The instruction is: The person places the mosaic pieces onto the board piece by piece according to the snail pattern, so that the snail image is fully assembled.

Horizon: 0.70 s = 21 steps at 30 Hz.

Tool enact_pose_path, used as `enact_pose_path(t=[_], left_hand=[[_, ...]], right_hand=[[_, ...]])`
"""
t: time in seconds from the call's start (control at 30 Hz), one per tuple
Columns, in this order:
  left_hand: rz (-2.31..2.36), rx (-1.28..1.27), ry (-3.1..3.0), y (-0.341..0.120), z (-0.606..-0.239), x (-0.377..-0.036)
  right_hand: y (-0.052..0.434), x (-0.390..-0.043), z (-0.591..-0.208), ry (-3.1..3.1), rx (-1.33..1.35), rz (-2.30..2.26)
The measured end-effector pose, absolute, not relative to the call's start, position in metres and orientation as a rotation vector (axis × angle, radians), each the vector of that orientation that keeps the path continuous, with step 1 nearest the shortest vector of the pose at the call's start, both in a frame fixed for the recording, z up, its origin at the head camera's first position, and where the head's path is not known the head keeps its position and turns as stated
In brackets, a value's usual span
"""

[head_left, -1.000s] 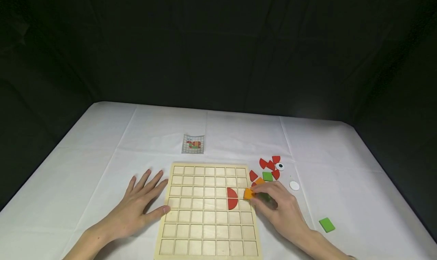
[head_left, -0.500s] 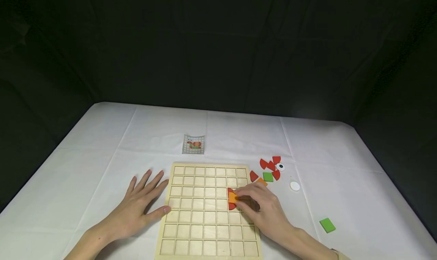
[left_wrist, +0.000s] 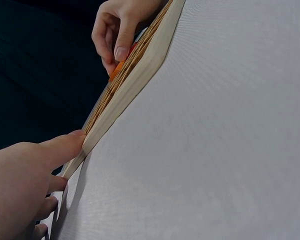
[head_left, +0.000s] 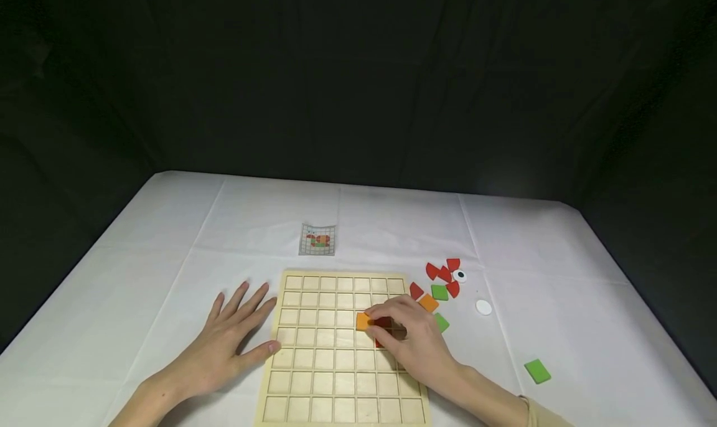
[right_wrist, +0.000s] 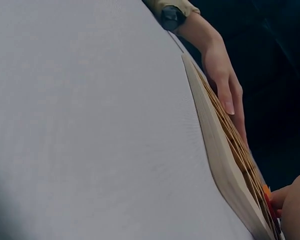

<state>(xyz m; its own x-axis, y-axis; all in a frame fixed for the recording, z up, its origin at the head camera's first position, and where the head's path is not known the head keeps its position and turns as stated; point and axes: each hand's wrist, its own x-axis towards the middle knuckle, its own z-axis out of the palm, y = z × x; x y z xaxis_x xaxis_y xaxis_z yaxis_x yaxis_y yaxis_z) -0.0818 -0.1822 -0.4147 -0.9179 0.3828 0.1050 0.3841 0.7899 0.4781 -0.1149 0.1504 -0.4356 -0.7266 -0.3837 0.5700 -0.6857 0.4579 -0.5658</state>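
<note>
Orange tile (head_left: pixel 362 322) | right hand (head_left: pixel 411 332) pinches it | left hand (head_left: pixel 228 340) spread, touching board (head_left: pixel 323 337) | printed grid card (head_left: pixel 317 240)

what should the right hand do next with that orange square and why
Probably set the orange square down flat in the grid of the board and let go: the right hand pinches it just left of the upper red piece, and the small card seems to show orange beside red.
</note>
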Motion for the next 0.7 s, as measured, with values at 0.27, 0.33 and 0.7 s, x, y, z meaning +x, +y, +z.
enact_pose_path(t=[0.27,0.33,0.7], left_hand=[[-0.807,-0.644,-2.96,-0.182,-0.4172,-0.0801],[-0.818,-0.651,-2.967,-0.1815,-0.4176,-0.0801],[-0.816,-0.636,-2.98,-0.1825,-0.4168,-0.0825]], right_hand=[[0.1482,-0.1137,-0.4364,-2.358,0.908,1.134],[0.1485,-0.1134,-0.4366,-2.358,0.906,1.109],[0.1516,-0.1137,-0.4347,-2.407,0.895,1.157]])
